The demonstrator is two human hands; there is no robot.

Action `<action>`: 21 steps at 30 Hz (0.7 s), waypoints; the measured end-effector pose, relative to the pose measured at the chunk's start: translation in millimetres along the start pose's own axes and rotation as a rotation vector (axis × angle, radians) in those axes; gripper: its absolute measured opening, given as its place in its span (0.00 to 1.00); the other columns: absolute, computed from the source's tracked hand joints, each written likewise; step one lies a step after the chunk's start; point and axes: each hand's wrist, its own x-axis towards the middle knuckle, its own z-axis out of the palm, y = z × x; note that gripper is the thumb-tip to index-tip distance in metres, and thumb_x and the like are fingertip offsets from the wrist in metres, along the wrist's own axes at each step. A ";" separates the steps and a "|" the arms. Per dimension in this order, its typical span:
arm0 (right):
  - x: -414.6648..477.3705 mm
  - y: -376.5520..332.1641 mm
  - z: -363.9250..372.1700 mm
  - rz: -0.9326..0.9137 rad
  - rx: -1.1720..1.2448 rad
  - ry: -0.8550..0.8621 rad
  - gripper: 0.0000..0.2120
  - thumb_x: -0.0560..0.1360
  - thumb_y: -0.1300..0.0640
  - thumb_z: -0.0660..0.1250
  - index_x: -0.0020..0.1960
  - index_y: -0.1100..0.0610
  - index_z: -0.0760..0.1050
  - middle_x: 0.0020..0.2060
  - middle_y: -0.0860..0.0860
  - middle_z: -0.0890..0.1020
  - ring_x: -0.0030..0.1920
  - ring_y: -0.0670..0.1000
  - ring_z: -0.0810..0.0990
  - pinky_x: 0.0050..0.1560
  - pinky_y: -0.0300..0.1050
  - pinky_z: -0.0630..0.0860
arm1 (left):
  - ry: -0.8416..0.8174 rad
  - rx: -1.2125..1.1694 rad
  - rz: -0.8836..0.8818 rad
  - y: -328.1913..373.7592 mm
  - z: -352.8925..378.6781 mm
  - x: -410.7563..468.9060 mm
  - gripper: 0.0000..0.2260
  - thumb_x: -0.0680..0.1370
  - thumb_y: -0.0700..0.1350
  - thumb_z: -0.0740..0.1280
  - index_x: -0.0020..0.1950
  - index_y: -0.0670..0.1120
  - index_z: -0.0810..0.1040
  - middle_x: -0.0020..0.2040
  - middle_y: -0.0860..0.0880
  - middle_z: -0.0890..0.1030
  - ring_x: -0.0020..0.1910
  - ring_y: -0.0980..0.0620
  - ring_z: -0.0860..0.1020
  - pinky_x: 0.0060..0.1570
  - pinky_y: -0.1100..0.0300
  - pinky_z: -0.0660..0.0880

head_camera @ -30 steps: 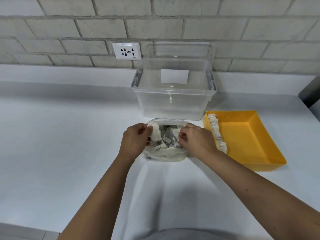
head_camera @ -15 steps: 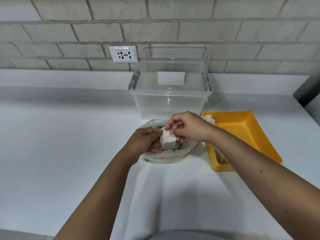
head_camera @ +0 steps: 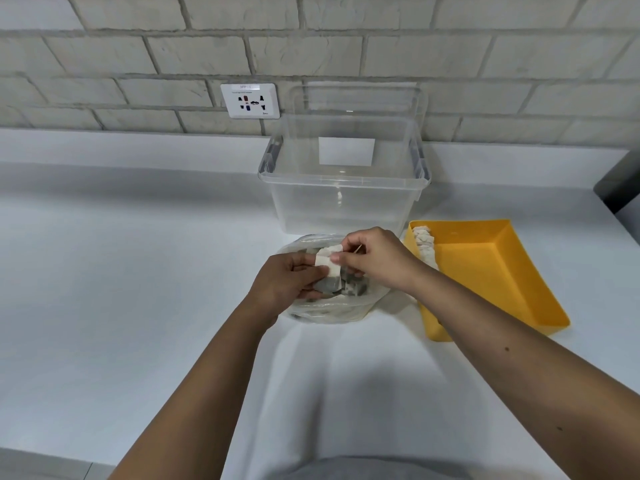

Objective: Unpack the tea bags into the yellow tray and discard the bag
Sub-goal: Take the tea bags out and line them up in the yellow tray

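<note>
Both hands are on one small clump of tea bags [head_camera: 329, 268] right over the open plastic bag [head_camera: 329, 311] on the worktop [head_camera: 138, 306]: left hand [head_camera: 289, 280] pinched on it from below, right hand [head_camera: 372, 259] pinching the top. I think it's several bags stuck together, hard to tell. Best move: lift straight up, then lay it beside the row already along the left wall of the yellow tray [head_camera: 491, 271].

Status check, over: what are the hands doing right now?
Left hand and right hand both pinching one tea bag above the plastic bag. Yellow tray beside, partly filled. Nothing in the way.
</note>
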 end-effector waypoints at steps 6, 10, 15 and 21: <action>-5.9 12.2 9.0 0.130 -0.213 -0.245 0.09 0.77 0.53 0.68 0.46 0.58 0.83 0.41 0.50 0.85 0.41 0.47 0.81 0.45 0.43 0.77 | 0.208 0.125 0.063 -8.2 -9.2 6.9 0.04 0.76 0.41 0.73 0.44 0.41 0.83 0.37 0.46 0.83 0.35 0.50 0.83 0.39 0.58 0.82; -12.4 15.1 20.3 0.089 -0.428 -0.353 0.06 0.72 0.52 0.73 0.48 0.52 0.82 0.37 0.40 0.77 0.44 0.44 0.76 0.47 0.41 0.75 | 0.216 0.127 0.049 -10.3 -11.7 7.3 0.04 0.77 0.41 0.72 0.44 0.41 0.82 0.36 0.46 0.81 0.36 0.48 0.82 0.40 0.55 0.83; -10.5 16.0 10.4 0.041 -0.296 -0.222 0.04 0.71 0.52 0.74 0.43 0.50 0.82 0.40 0.43 0.81 0.44 0.44 0.78 0.47 0.42 0.75 | 0.210 0.151 0.053 -12.9 -12.0 3.3 0.04 0.77 0.40 0.72 0.44 0.41 0.81 0.34 0.48 0.80 0.35 0.50 0.80 0.39 0.57 0.82; -16.1 -4.3 -22.3 -0.106 -0.122 -0.312 0.03 0.75 0.56 0.71 0.47 0.54 0.79 0.40 0.47 0.83 0.38 0.45 0.78 0.41 0.37 0.73 | 0.218 0.179 0.080 -7.0 -15.4 2.9 0.03 0.78 0.42 0.70 0.46 0.44 0.83 0.34 0.50 0.81 0.35 0.51 0.80 0.36 0.58 0.81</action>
